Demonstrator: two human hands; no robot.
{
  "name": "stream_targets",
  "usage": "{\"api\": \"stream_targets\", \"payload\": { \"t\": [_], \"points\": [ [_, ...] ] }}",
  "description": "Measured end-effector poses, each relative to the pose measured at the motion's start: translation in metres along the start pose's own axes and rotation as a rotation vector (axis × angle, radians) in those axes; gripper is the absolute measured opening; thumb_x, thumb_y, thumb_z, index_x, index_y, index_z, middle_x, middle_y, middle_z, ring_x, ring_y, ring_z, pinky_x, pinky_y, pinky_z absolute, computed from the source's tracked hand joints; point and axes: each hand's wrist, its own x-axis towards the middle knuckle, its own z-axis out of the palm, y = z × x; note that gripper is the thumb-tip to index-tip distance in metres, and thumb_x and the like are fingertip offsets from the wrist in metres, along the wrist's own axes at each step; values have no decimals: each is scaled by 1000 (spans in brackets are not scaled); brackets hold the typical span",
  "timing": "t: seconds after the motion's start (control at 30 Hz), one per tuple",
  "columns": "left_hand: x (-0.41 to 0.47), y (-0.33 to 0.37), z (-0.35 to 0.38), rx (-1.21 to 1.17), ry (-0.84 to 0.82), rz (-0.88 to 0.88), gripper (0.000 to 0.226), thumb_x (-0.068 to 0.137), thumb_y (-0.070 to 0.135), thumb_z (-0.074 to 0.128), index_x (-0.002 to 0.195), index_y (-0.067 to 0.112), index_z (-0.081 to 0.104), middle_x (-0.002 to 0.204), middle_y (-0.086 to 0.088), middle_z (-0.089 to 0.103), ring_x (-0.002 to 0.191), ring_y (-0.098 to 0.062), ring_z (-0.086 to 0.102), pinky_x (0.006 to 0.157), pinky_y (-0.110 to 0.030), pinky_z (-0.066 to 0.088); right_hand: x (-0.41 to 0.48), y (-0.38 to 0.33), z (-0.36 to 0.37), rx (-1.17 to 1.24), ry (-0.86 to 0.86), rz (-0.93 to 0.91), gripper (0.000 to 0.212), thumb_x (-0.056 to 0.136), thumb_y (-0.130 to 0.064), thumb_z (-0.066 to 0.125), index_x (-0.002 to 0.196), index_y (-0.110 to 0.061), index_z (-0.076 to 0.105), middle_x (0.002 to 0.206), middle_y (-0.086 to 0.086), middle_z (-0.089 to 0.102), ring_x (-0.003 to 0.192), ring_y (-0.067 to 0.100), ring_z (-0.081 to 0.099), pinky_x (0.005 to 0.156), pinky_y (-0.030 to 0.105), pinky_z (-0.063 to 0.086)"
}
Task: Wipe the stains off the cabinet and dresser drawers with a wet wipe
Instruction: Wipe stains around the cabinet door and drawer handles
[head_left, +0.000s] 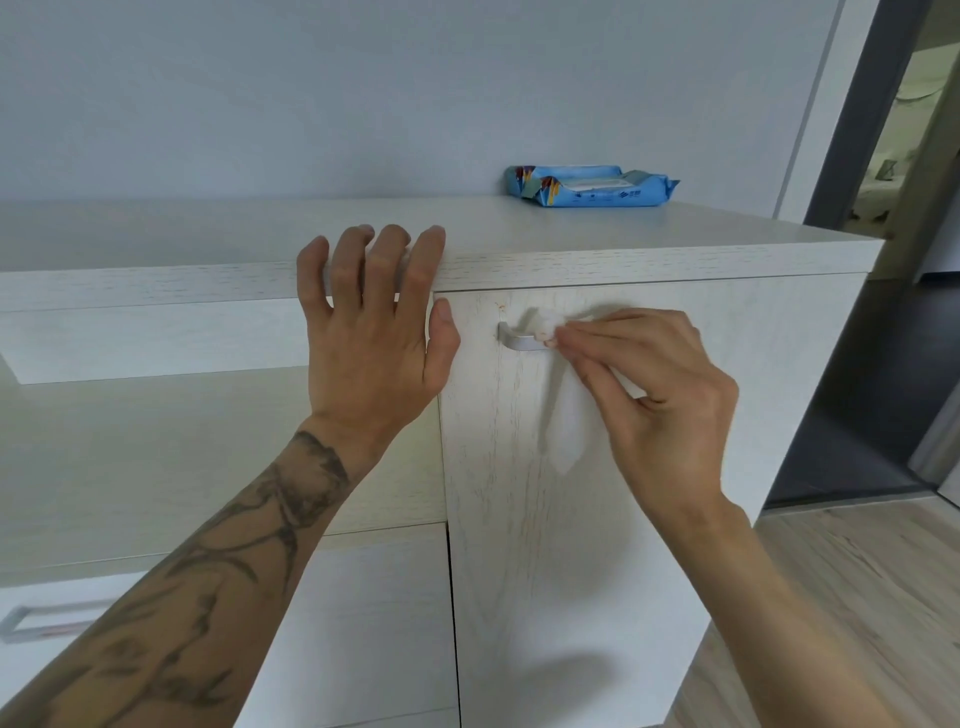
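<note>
Pale cabinet door (571, 545); my right hand (660, 400) pinched the wet wipe (544, 321) on its handle (521, 342), stain (500, 307) just up-left; my left hand (374, 338) lay spread.

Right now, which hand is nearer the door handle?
Right. The right hand pinches the wet wipe at the handle; the left hand rests on the cabinet top edge, left of the handle.

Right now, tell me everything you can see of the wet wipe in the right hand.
The wet wipe is white, thin and soft-looking. The right hand pinches its bunched top against the cabinet door, at the right end of the metal handle; the rest hangs limp down the door. A faint orange smudge marks the bunch.
</note>
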Motion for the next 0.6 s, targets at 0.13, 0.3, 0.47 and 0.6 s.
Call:
{"api": "stream_targets", "payload": {
  "t": [0.13,0.3,0.47,0.6],
  "points": [
    [0,0,-1,-4,-4,4,50,104,35,29,146,12,46,134,-15,56,130,-34,40,118,-56,23,8,-18,25,26,-54,-53,14,98,-14,75,110,-12,82,107,-3,77,104,11,62,98,24,41],
    [0,-1,-1,-9,-9,4,49,104,35,32,146,13,44,133,-16,58,129,-34,40,117,-58,26,9,-23,40,-62,-71,-113,13,99,-12,73,109,-13,83,106,-2,77,102,18,59,96,25,36],
    [0,0,-1,-9,-12,5,49,104,35,33,146,13,44,134,-15,57,129,-34,40,117,-58,27,1,-24,43,-130,-22,-106,14,98,-9,75,110,-10,82,111,-1,77,104,19,59,98,28,35],
    [0,-1,-1,-12,-16,4,49,104,35,31,146,13,44,134,-16,57,130,-34,39,117,-57,25,3,-18,40,-140,-2,-158,13,99,-8,75,109,-11,83,112,-2,78,104,23,64,100,33,39]
  ]
}}
